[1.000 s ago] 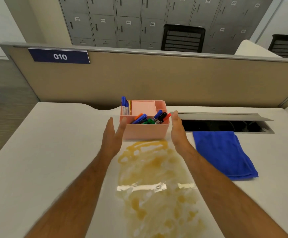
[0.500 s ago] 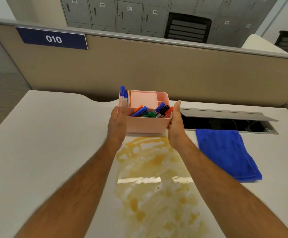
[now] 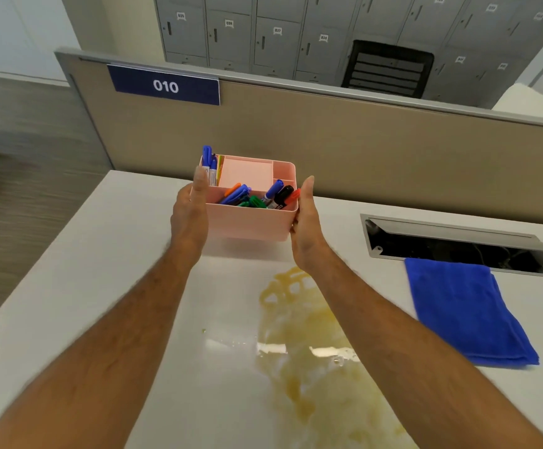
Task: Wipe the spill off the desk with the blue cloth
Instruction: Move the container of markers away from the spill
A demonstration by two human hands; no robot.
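A yellowish spill (image 3: 309, 361) spreads over the white desk (image 3: 108, 273), from the middle toward the near edge. The folded blue cloth (image 3: 464, 309) lies flat to the right of it, untouched. A pink organizer box (image 3: 249, 222) filled with markers and pink sticky notes is lifted a little above the desk, behind the spill. My left hand (image 3: 187, 215) presses its left side and my right hand (image 3: 305, 222) presses its right side, so both hold it between them.
An open cable tray (image 3: 458, 247) with a raised metal lid is set into the desk behind the cloth. A beige partition (image 3: 361, 140) with a "010" sign closes off the far edge. The desk's left edge drops to the floor.
My hands closed in on the pink organizer box from both sides, gripped it and lifted it off the desk, moving it left and away from the spill.
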